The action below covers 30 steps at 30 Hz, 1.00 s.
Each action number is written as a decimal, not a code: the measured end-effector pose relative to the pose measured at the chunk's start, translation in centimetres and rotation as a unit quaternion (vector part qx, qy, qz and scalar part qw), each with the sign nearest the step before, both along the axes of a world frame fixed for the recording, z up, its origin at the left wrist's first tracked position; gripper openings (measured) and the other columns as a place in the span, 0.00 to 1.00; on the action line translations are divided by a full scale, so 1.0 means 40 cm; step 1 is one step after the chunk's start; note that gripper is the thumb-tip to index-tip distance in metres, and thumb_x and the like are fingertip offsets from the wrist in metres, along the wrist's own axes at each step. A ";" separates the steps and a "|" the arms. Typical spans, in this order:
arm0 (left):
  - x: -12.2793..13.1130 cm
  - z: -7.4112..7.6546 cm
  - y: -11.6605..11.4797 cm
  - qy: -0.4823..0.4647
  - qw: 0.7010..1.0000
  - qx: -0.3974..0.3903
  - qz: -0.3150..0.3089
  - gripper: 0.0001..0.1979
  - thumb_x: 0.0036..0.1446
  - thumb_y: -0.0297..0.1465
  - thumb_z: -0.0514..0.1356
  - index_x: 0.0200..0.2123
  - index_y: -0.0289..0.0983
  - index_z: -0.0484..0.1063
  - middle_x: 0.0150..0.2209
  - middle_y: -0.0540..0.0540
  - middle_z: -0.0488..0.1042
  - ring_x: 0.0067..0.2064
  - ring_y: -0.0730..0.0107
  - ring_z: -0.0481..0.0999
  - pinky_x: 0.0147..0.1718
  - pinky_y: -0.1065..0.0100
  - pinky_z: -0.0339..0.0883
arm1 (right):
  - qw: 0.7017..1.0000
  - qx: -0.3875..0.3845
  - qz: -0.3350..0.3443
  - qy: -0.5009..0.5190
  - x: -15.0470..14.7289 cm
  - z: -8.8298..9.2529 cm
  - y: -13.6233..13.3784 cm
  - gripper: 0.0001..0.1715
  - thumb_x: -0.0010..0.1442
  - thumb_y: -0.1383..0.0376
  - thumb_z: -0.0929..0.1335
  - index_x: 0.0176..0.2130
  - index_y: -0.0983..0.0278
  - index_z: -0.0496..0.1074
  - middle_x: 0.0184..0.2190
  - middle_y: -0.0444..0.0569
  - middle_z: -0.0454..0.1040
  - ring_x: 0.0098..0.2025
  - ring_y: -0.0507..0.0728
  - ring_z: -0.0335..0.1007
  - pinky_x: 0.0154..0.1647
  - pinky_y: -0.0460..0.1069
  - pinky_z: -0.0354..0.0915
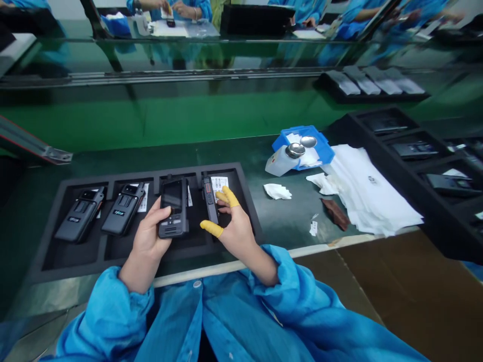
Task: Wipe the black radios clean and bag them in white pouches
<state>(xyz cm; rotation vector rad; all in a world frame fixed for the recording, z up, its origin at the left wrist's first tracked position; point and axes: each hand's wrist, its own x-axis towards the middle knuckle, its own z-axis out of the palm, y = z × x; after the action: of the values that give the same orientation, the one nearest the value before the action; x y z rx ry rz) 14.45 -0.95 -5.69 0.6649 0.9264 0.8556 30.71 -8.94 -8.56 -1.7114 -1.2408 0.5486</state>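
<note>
My left hand [151, 234] is closed round a black handheld radio phone [173, 208], screen and keypad facing up, above the black foam tray [249, 206]. My right hand [236, 226], with yellow finger cots on thumb and fingers, is open by the tray's right compartment. Its thumb and fingers are spread near another black radio phone [210, 197], which stands on edge there beside a white barcode label [219, 184]. Whether the fingers touch that phone I cannot tell. Two more radio phones, one at far left [81, 213] and one beside it [124, 208], lie back up in their compartments.
Right of the tray are a blue bin [320, 143], a white bottle with a metal top [281, 161], crumpled tissue [277, 191], white cloths [370, 186] and a brown scrap [335, 213]. Another foam tray [381, 146] holds devices. Co-workers sit beyond the green partition [188, 113].
</note>
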 end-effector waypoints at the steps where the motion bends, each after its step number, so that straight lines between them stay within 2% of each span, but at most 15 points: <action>1: -0.006 0.002 0.000 -0.025 0.999 0.003 -0.023 0.25 0.45 0.30 0.61 0.51 0.40 0.70 0.45 0.44 0.78 0.49 0.53 0.76 0.48 0.54 0.71 | 1.000 -0.001 -0.002 -0.003 0.001 -0.003 0.001 0.49 0.46 0.52 0.74 0.62 0.62 0.57 0.50 0.59 0.71 0.49 0.63 0.71 0.47 0.59 0.70; 4: -0.014 0.016 -0.010 -0.089 0.987 0.023 -0.132 0.28 0.53 0.39 0.56 0.58 0.40 0.63 0.55 0.38 0.71 0.58 0.45 0.67 0.54 0.42 0.63 | 1.000 -0.003 0.011 -0.019 0.002 -0.001 0.001 0.41 0.49 0.52 0.73 0.59 0.62 0.62 0.51 0.58 0.71 0.50 0.63 0.70 0.49 0.59 0.70; 6: -0.018 0.028 -0.017 -0.093 0.980 0.030 -0.174 0.28 0.57 0.46 0.50 0.58 0.41 0.63 0.57 0.36 0.69 0.59 0.43 0.66 0.52 0.40 0.62 | 0.999 -0.004 0.018 -0.028 0.001 0.006 0.001 0.36 0.52 0.53 0.71 0.57 0.62 0.65 0.53 0.58 0.70 0.53 0.63 0.68 0.51 0.59 0.69; 9: -0.025 0.045 -0.018 -0.054 0.985 0.030 -0.161 0.29 0.59 0.50 0.45 0.59 0.43 0.63 0.56 0.37 0.71 0.56 0.44 0.70 0.48 0.42 0.67 | 0.999 -0.024 0.024 -0.019 0.002 0.018 0.003 0.38 0.52 0.54 0.70 0.59 0.65 0.62 0.53 0.59 0.70 0.52 0.62 0.69 0.51 0.58 0.68; 12: -0.027 0.047 -0.010 -0.021 0.992 0.035 -0.121 0.29 0.60 0.47 0.48 0.63 0.47 0.53 0.54 0.40 0.72 0.52 0.48 0.74 0.45 0.46 0.71 | 0.999 -0.041 0.026 -0.002 0.009 0.029 0.017 0.43 0.52 0.53 0.70 0.60 0.68 0.59 0.50 0.60 0.71 0.48 0.60 0.71 0.48 0.56 0.70; 14: -0.021 0.038 -0.003 -0.009 0.993 0.054 -0.108 0.31 0.60 0.45 0.51 0.65 0.50 0.48 0.54 0.42 0.72 0.50 0.52 0.75 0.45 0.49 0.72 | 0.999 -0.052 0.014 -0.012 0.018 0.040 0.035 0.37 0.52 0.51 0.69 0.56 0.67 0.65 0.47 0.59 0.72 0.46 0.60 0.71 0.45 0.55 0.70; 16: -0.011 0.025 0.000 0.004 0.990 0.078 -0.117 0.34 0.59 0.45 0.52 0.66 0.51 0.44 0.55 0.44 0.71 0.50 0.55 0.76 0.46 0.51 0.72 | 0.997 -0.070 -0.007 -0.029 0.026 0.054 0.057 0.27 0.53 0.52 0.68 0.48 0.65 0.71 0.40 0.54 0.74 0.40 0.58 0.72 0.41 0.54 0.70; 18: -0.001 0.012 -0.001 0.013 0.985 0.096 -0.139 0.35 0.59 0.45 0.54 0.66 0.52 0.42 0.57 0.45 0.70 0.50 0.57 0.76 0.47 0.54 0.72 | 0.995 -0.089 -0.017 -0.032 0.033 0.066 0.077 0.20 0.53 0.54 0.68 0.41 0.63 0.72 0.30 0.46 0.74 0.32 0.55 0.71 0.36 0.52 0.69; 20: 0.008 0.003 -0.004 0.017 0.982 0.102 -0.158 0.36 0.58 0.45 0.55 0.66 0.53 0.42 0.58 0.47 0.69 0.50 0.59 0.76 0.48 0.56 0.71 | 0.995 -0.093 -0.016 -0.022 0.039 0.072 0.088 0.15 0.53 0.56 0.68 0.38 0.62 0.72 0.24 0.42 0.72 0.28 0.52 0.69 0.33 0.50 0.68; 23: 0.015 -0.002 -0.008 0.020 0.981 0.097 -0.168 0.35 0.59 0.45 0.55 0.66 0.53 0.44 0.58 0.49 0.68 0.51 0.60 0.75 0.49 0.57 0.70 | 0.998 -0.068 -0.002 -0.013 0.049 0.064 0.083 0.11 0.54 0.63 0.64 0.37 0.62 0.73 0.30 0.45 0.74 0.28 0.52 0.70 0.31 0.49 0.68; 26: 0.018 -0.001 -0.008 0.021 0.982 0.091 -0.166 0.34 0.59 0.44 0.55 0.65 0.54 0.46 0.58 0.49 0.69 0.52 0.60 0.74 0.51 0.56 0.69 | 0.998 -0.061 0.010 -0.008 0.058 0.052 0.068 0.15 0.53 0.69 0.60 0.36 0.63 0.74 0.35 0.49 0.75 0.32 0.54 0.72 0.31 0.50 0.69; 30: 0.018 -0.001 -0.006 0.012 0.985 0.074 -0.158 0.34 0.58 0.43 0.57 0.65 0.55 0.47 0.59 0.50 0.67 0.54 0.59 0.73 0.53 0.56 0.68 | 0.997 -0.073 0.008 0.005 0.051 0.071 0.068 0.14 0.55 0.65 0.61 0.37 0.61 0.74 0.35 0.48 0.76 0.31 0.53 0.72 0.32 0.50 0.69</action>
<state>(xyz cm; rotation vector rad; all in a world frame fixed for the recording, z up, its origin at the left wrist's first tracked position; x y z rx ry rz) 15.19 -1.21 -5.72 0.9264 0.7576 0.6375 32.76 -6.23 -5.70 -1.8180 -1.2349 0.6702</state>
